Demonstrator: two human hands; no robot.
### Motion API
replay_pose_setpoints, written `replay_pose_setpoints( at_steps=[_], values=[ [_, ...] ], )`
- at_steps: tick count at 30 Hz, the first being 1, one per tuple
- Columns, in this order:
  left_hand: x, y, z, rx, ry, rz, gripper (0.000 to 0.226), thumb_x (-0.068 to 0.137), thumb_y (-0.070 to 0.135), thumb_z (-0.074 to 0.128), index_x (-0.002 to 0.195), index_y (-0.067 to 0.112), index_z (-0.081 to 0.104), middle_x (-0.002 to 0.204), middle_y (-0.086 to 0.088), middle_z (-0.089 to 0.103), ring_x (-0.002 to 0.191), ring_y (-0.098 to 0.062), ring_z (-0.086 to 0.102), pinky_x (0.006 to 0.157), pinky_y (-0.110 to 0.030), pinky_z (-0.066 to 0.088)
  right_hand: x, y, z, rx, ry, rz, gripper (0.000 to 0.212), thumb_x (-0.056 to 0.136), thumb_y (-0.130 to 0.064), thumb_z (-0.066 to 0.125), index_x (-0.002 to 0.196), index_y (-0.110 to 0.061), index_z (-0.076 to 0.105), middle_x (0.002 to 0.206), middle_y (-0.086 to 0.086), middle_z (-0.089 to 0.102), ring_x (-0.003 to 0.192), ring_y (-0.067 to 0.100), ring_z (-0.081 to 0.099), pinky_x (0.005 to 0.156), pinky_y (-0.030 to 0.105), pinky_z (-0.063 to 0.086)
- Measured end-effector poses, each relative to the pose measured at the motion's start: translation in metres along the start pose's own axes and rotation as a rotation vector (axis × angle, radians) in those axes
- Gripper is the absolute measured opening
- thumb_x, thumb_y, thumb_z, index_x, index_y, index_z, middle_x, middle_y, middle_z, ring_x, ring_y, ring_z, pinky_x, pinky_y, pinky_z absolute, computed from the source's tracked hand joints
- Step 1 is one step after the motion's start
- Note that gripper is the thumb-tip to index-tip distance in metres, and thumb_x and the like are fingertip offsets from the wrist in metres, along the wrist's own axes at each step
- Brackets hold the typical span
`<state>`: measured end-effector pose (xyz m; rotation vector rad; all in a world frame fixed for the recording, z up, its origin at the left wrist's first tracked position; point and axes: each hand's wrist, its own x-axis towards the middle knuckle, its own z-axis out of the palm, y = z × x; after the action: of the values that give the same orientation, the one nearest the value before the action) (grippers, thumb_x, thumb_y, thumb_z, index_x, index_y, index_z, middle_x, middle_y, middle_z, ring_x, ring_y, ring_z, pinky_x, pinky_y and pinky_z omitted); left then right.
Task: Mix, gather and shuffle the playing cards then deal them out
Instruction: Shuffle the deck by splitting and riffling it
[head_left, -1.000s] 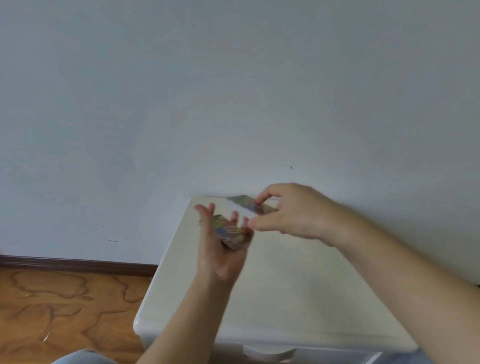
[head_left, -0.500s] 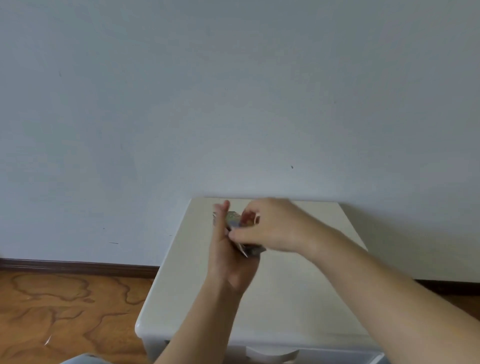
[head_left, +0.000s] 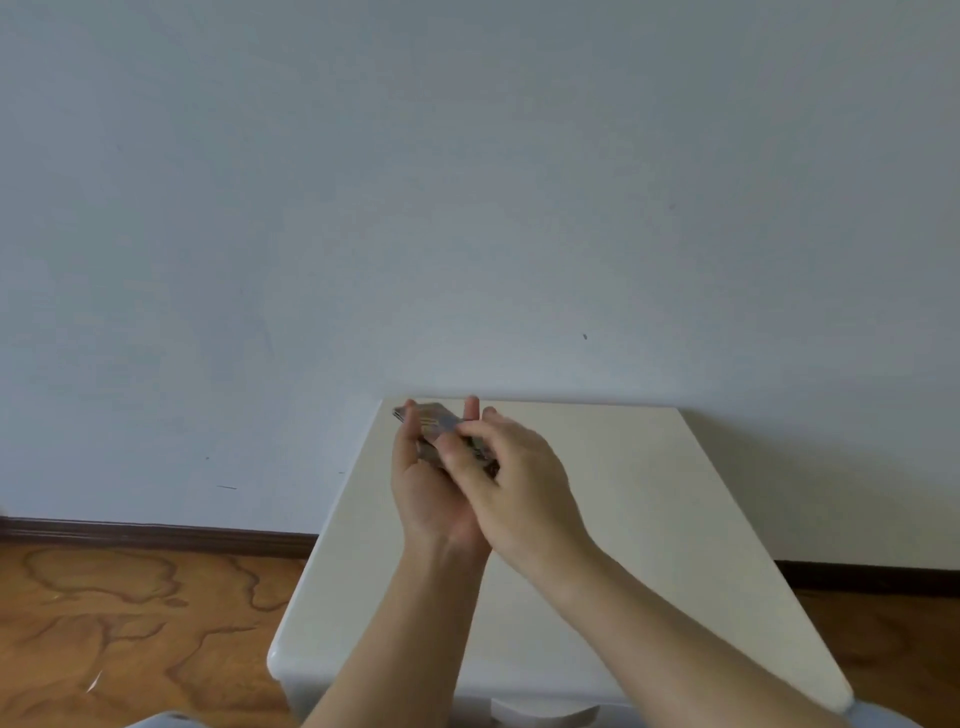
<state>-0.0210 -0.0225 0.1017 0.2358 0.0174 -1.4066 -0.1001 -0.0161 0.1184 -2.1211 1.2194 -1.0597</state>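
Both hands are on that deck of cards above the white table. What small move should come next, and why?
Probably the right hand lifts a packet off the deck for a shuffle stroke. The left hand cradles the deck above the table while the right hand pinches its cards from above, a grip that looks set for shuffling, not dealing.

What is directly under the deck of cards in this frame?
The left hand cradles the deck of cards from below, above the white table. The right hand covers the deck's near end, so that part and the palm beneath it are hidden.
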Motion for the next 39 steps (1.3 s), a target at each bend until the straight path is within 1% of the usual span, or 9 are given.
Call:
replay_pose_setpoints(
  at_steps=[2,4,8,12,18,22,26,31,39],
  values=[
    [0.0,0.002,0.002,-0.078,0.004,0.022,0.057,0.083,0.033,0.071,0.138,0.028,0.058,0.118,-0.006,0.056,0.121,-0.023,0.058,0.104,-0.044,0.046,0.003,0.003,-0.005,0.328,0.088,0.142,0.051,0.089,-0.066,0.034,0.096,-0.032,0.072,0.111,-0.011,0.069,0.111,-0.004,0.058,0.093,0.016,0.045],
    [-0.002,-0.003,0.005,0.01,-0.007,0.097,0.05,0.089,0.031,0.068,0.137,0.034,0.055,0.12,-0.008,0.051,0.111,-0.03,0.058,0.106,-0.05,0.043,0.008,0.008,-0.01,0.636,0.203,0.313,0.043,0.093,-0.061,0.038,0.091,-0.031,0.069,0.104,-0.017,0.064,0.089,-0.022,0.056,0.073,0.007,0.044],
    [-0.011,-0.028,0.0,0.382,-0.122,-0.043,0.036,0.091,0.039,0.064,0.125,0.032,0.057,0.134,-0.016,0.056,0.128,-0.038,0.057,0.111,-0.055,0.038,0.014,0.021,-0.005,0.87,0.187,0.589,0.039,0.093,-0.057,0.044,0.093,-0.022,0.061,0.095,-0.007,0.06,0.078,0.001,0.065,0.079,0.031,0.052],
    [-0.009,-0.022,-0.011,0.633,-0.249,0.057,0.026,0.097,0.029,0.059,0.12,0.042,0.056,0.133,-0.02,0.057,0.123,-0.033,0.062,0.1,-0.043,0.052,0.02,0.028,-0.014,0.923,0.166,0.68,0.032,0.094,-0.051,0.05,0.106,-0.022,0.052,0.086,-0.004,0.058,0.068,0.005,0.067,0.068,0.03,0.045],
    [-0.003,0.015,-0.022,1.262,-0.323,0.455,0.047,0.078,0.026,0.078,0.121,0.038,0.062,0.125,0.003,0.064,0.112,-0.027,0.068,0.091,-0.04,0.059,0.027,0.035,-0.041,0.666,-0.41,0.825,0.066,0.068,-0.074,0.068,0.106,-0.02,0.066,0.1,0.008,0.061,0.089,0.025,0.063,0.086,0.043,0.058],
    [-0.003,0.028,-0.027,1.607,-0.543,0.515,0.101,0.076,0.02,0.08,0.15,0.055,0.02,0.13,0.023,0.059,0.114,-0.011,0.066,0.096,-0.021,0.052,0.031,0.037,-0.055,0.697,-0.693,0.743,0.074,0.065,-0.059,0.081,0.112,-0.007,0.058,0.083,0.01,0.064,0.075,0.025,0.067,0.095,0.043,0.053],
    [-0.004,0.03,-0.026,1.663,-0.63,0.51,0.105,0.075,0.024,0.08,0.153,0.049,0.016,0.137,0.022,0.056,0.123,-0.01,0.061,0.1,-0.02,0.048,0.036,0.039,-0.058,0.72,-0.709,0.681,0.079,0.065,-0.043,0.084,0.131,-0.007,0.06,0.08,0.008,0.065,0.067,0.018,0.066,0.097,0.04,0.054],
    [-0.009,0.027,-0.026,1.595,-0.666,0.44,0.099,0.077,0.02,0.082,0.151,0.049,0.024,0.14,0.014,0.057,0.126,-0.018,0.06,0.106,-0.035,0.048,0.034,0.043,-0.063,0.77,-0.74,0.698,0.075,0.068,-0.036,0.085,0.13,-0.001,0.059,0.099,0.02,0.066,0.087,0.031,0.066,0.103,0.046,0.051],
    [-0.01,0.028,-0.025,1.564,-0.645,0.388,0.088,0.082,0.019,0.08,0.149,0.048,0.03,0.138,0.013,0.058,0.128,-0.018,0.058,0.107,-0.034,0.046,0.027,0.051,-0.063,0.922,-0.708,0.755,0.056,0.068,-0.033,0.086,0.111,-0.006,0.066,0.092,0.022,0.07,0.075,0.031,0.071,0.102,0.047,0.05]
  ],
)
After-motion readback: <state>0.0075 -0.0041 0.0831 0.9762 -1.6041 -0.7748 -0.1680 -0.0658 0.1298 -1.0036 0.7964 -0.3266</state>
